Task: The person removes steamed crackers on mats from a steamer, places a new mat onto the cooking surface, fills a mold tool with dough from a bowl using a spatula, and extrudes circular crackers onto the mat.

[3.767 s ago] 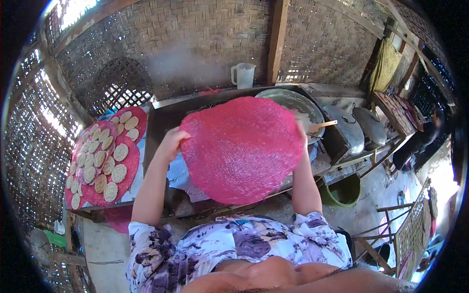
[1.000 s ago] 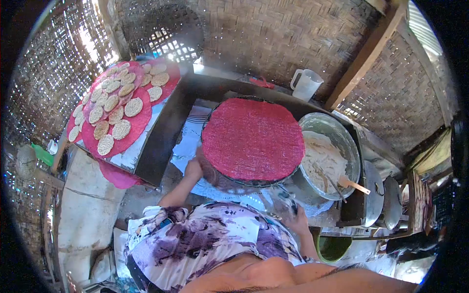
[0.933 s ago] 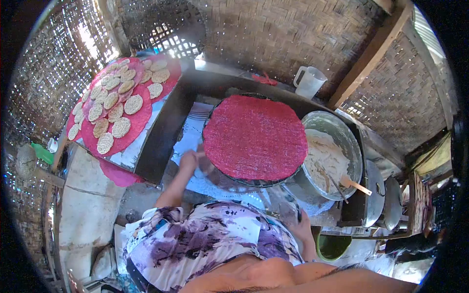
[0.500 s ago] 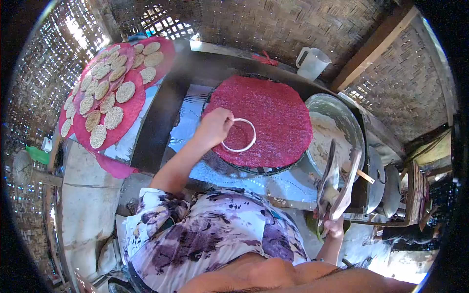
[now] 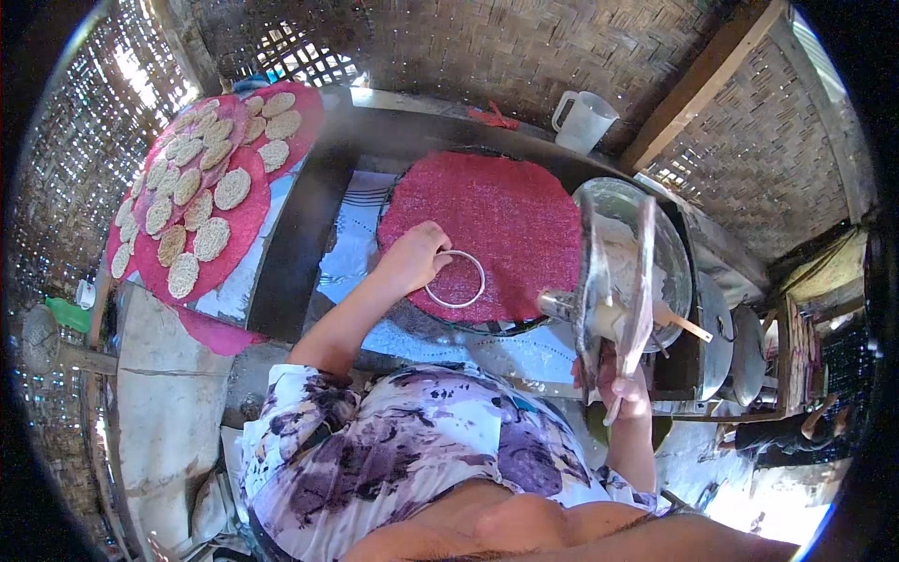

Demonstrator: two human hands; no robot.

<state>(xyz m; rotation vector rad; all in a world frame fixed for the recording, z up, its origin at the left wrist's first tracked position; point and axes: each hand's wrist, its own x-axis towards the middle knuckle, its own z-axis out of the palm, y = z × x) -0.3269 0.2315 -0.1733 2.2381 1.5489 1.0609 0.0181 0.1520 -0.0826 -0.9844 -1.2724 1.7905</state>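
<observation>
My left hand (image 5: 415,258) pinches a thin white ring (image 5: 483,277), held at the left part of a round red cloth (image 5: 506,215) that covers a round frame. In my right hand (image 5: 629,391) is a hand press with two long wooden levers (image 5: 643,281), gripped near its lower end. A short metal cylinder (image 5: 556,303) sticks out of the press on the left, by the cloth's lower right edge. Behind the press stands a big metal basin (image 5: 689,281) with pale dough or flour (image 5: 613,244) inside, partly hidden. A flat wooden stick (image 5: 688,325) juts over its rim.
Flat, pale noodle-like discs (image 5: 232,189) lie on red cloths at the left. A translucent pitcher (image 5: 585,124) and a red string (image 5: 493,116) rest on the back ledge. Metal lids (image 5: 746,342) lean at the right. A person in dark clothing (image 5: 782,434) shows partly at far right.
My right hand has raised the press and brought it left, so its metal cylinder now reaches the cloth's edge. My left hand stays on the ring, which looks flatter against the cloth.
</observation>
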